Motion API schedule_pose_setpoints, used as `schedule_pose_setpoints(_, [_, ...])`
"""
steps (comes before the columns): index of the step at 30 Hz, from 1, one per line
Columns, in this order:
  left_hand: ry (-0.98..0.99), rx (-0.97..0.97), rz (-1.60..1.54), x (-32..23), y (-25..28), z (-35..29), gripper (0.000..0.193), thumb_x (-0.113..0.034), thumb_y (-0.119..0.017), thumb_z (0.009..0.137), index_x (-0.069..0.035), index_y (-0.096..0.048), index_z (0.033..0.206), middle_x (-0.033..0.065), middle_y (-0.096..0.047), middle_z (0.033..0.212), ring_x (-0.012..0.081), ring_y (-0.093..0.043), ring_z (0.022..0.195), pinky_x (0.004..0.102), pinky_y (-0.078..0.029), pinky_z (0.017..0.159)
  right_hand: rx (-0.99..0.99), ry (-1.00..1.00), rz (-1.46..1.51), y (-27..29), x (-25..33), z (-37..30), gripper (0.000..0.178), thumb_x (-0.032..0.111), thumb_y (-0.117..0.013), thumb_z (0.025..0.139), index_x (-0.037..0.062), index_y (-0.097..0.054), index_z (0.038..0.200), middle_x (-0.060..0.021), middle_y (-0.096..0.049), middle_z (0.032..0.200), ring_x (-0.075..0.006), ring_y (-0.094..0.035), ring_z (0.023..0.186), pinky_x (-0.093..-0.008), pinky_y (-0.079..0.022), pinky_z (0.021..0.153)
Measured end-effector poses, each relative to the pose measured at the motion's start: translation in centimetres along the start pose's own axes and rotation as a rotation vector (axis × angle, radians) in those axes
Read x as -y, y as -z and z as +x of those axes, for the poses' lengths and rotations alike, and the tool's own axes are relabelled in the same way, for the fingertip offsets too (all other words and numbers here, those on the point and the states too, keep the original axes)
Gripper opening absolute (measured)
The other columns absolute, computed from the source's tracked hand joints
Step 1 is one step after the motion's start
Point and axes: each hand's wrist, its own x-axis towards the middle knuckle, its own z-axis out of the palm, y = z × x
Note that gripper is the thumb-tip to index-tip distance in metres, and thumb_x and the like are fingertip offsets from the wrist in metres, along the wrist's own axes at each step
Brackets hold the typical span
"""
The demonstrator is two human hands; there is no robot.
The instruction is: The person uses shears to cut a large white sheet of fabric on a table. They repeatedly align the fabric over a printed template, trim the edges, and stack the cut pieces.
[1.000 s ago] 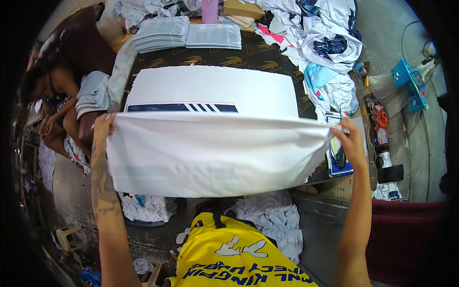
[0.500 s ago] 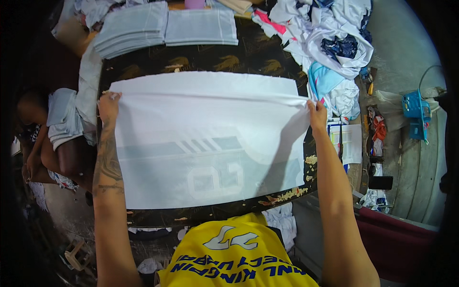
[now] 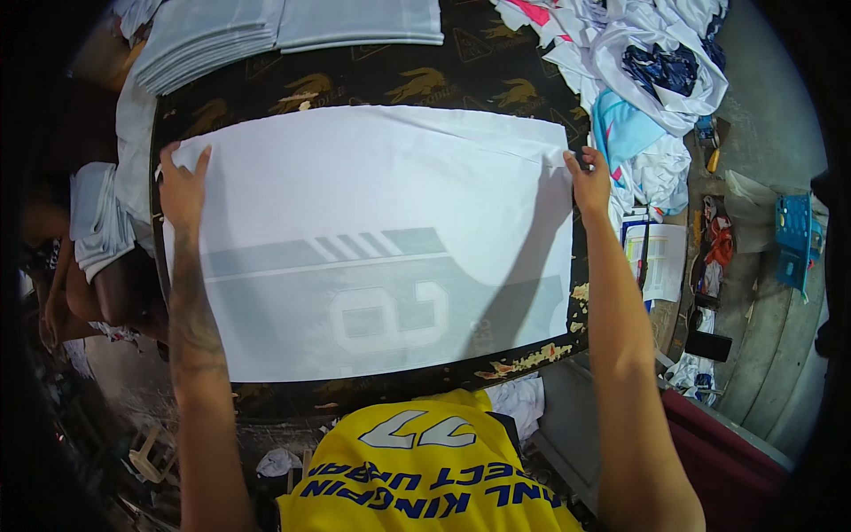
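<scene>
1. Black table (image 3: 355,84), gold animal motifs printed on it: seen beneath and beyond the left hand (image 3: 183,197) and the right hand (image 3: 592,182).
2. White cloth (image 3: 381,186): laid out flat on the table, spanned between the two hands. Far corners are reached by them; most of the cloth is spread between the hands and the body. A few shallow creases are seen near the right hand. Faint grey band with slanted bars and blocky outlines is seen on the near half.
3. Garment heap (image 3: 612,53), mostly white with dark, pink and light-blue parts: piled beyond the right hand, further out to its right.
4. Yellow shirt (image 3: 417,470): worn by the person, nearer the body than both hands, centred between them.
5. Folded grey panels (image 3: 213,44): stacked at the table's far side, straight beyond the left hand; second stack (image 3: 359,22) set just beside, to its right.
6. Hands: left one spread wide, thumb and forefinger apart, placed at the cloth's far left corner. Right one kept narrow, thumb at the cloth's right edge near the far corner; whether cloth is pinched cannot be told.
7. Blue plastic basket (image 3: 793,235): placed well apart, right of the right hand.
8. Printed paper (image 3: 663,262): laid near, right of the right forearm (image 3: 629,346).
</scene>
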Motion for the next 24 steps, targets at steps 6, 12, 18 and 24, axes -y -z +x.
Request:
schedule_pose_setpoints(6, [-0.460,0.060,-0.058,3.8,2.1,-18.0,0.061,-0.033,-0.069,0.106,-0.006,-0.051,0.158,0.0186,-0.051,0.162,0.0368,-0.044,0.152,0.0517,-0.027,0.128,0.192,0.206,-0.221,9.4,-5.5,-16.0,0.021,0.019,-0.082,0.092,0.0022,-0.075,0.102,-0.0184,-0.074,0.109,-0.0370,-0.071,0.103,-0.0434,-0.055,0.090])
schedule_pose_setpoints(12, [0.508,-0.157,0.257,21.7,10.4,-28.5,0.044,-0.036,-0.075,0.103,0.003,-0.071,0.123,0.0278,-0.070,0.120,0.0417,-0.062,0.119,0.0540,-0.048,0.106,0.104,-0.265,0.027,11.4,-12.8,-28.8,0.032,0.019,-0.086,0.091,-0.0031,-0.071,0.109,-0.0105,-0.073,0.091,-0.0198,-0.070,0.086,-0.0354,-0.055,0.078])
schedule_pose_setpoints(18, [0.455,-0.055,-0.336,23.6,10.5,-30.5,0.051,-0.007,-0.074,0.099,-0.005,-0.038,0.136,0.0276,-0.065,0.118,0.0317,-0.074,0.080,0.0454,-0.064,0.065,0.221,-0.152,0.198,12.2,-14.9,-27.7,0.020,0.010,-0.081,0.091,-0.0013,-0.067,0.100,-0.0135,-0.066,0.078,-0.0242,-0.061,0.068,-0.0408,-0.051,0.068])
schedule_pose_setpoints(24, [0.476,0.017,-0.143,21.1,15.2,-36.0,0.063,-0.012,-0.086,0.087,-0.007,-0.047,0.136,0.0112,-0.069,0.078,0.0286,-0.073,0.075,0.0435,-0.057,0.068,0.400,-0.234,-0.001,16.7,-16.7,-29.0,0.016,0.007,-0.080,0.091,-0.0032,-0.068,0.095,-0.0095,-0.064,0.080,-0.0206,-0.059,0.072,-0.0382,-0.048,0.069])
